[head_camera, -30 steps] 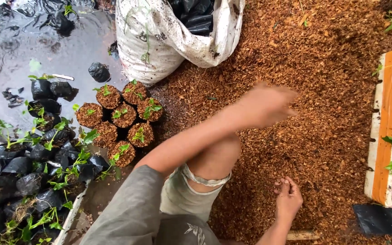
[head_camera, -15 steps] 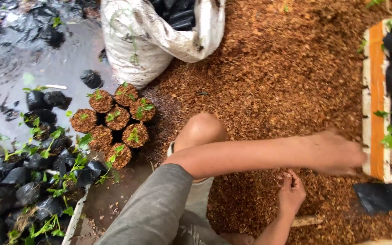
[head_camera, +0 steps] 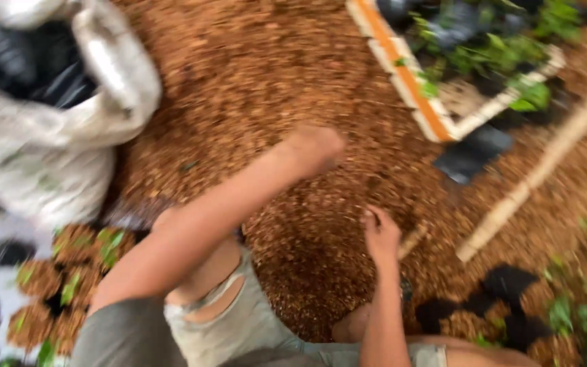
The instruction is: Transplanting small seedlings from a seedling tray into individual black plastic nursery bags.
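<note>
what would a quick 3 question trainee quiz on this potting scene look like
1. True or false: the left hand is stretched out over the brown husk pile.
2. Which lies nearest the right hand? A) the white sack B) the pale stick C) the white tray with the orange edge
3. Fill in: the small filled bags with seedlings stand on the person's ____ side.

Key: 1 true; 2 B; 3 left. The frame is blurred, so neither hand's grip can be judged.
</note>
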